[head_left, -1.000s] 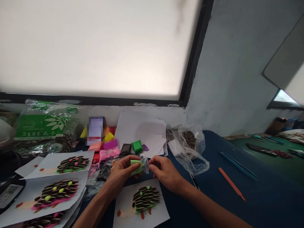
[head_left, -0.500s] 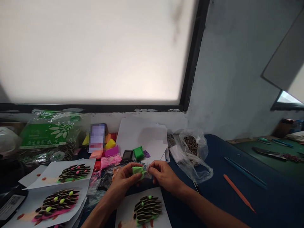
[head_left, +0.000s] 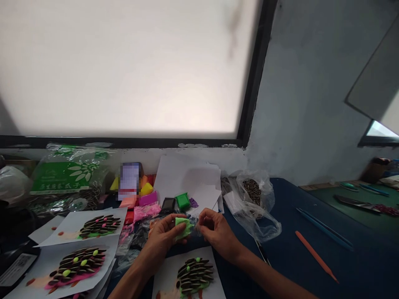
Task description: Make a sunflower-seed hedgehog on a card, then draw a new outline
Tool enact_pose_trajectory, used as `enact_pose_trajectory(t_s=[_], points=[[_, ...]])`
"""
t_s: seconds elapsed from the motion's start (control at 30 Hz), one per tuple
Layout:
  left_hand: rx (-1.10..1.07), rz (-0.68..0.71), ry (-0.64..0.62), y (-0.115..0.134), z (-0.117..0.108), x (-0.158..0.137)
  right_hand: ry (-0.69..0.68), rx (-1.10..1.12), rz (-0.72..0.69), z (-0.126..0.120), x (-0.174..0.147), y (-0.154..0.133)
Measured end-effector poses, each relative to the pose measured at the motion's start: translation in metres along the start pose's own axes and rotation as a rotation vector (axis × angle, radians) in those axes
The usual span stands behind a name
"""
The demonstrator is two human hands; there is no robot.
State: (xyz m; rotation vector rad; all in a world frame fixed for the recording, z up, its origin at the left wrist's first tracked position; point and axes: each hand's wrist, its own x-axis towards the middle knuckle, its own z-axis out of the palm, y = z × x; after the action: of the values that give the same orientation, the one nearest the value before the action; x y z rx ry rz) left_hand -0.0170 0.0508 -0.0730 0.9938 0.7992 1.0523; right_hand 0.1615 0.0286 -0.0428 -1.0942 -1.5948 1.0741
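Observation:
Between the thumb and fingers of my left hand [head_left: 166, 232] is a packet of light green modelling clay [head_left: 182, 228], with clear wrapping at its right end. My right hand [head_left: 216, 232] is beside that end, thumb and forefinger pinched together; what they hold, if anything, is too small to make out. Below both hands lies a sheet of paper [head_left: 166, 270] bearing a hedgehog picture [head_left: 195, 275], its spines made of dark striped sunflower seeds. Two small green balls sit among the seeds, above a green clay base.
Similar hedgehog pictures [head_left: 77, 265] are stacked at left. Behind are coloured clay packets [head_left: 148, 198], a phone [head_left: 129, 180], white paper [head_left: 187, 174] and a seed bag [head_left: 252, 191]. An orange pointed tool [head_left: 316, 255] and blue tweezers [head_left: 324, 228] lie at right.
My right hand has drawn slightly away from the green clay packet, its fingers curled higher. More of the packet's green face shows in my left hand. The view has shifted slightly.

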Motion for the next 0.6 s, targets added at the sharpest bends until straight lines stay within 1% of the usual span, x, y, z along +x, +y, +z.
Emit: enact_pose_trajectory(t_s=[0.13,0.3,0.5,0.6], points=[[-0.027,0.008,0.007,-0.0011,0.0003,0.0001,0.028,0.014,0.026,0.0007,0.0008,0.0011],[0.005,-0.014,-0.010,0.0014,0.0009,-0.0018,-0.009,-0.003,0.042,0.0022,-0.0002,0.0009],[0.035,0.028,-0.035,-0.0038,-0.0023,-0.0001,-0.025,-0.002,0.027,0.0016,-0.0008,-0.0024],[0.057,0.034,-0.015,-0.0045,-0.0013,-0.0006,-0.044,-0.019,0.021,0.0005,-0.0002,-0.0019]])
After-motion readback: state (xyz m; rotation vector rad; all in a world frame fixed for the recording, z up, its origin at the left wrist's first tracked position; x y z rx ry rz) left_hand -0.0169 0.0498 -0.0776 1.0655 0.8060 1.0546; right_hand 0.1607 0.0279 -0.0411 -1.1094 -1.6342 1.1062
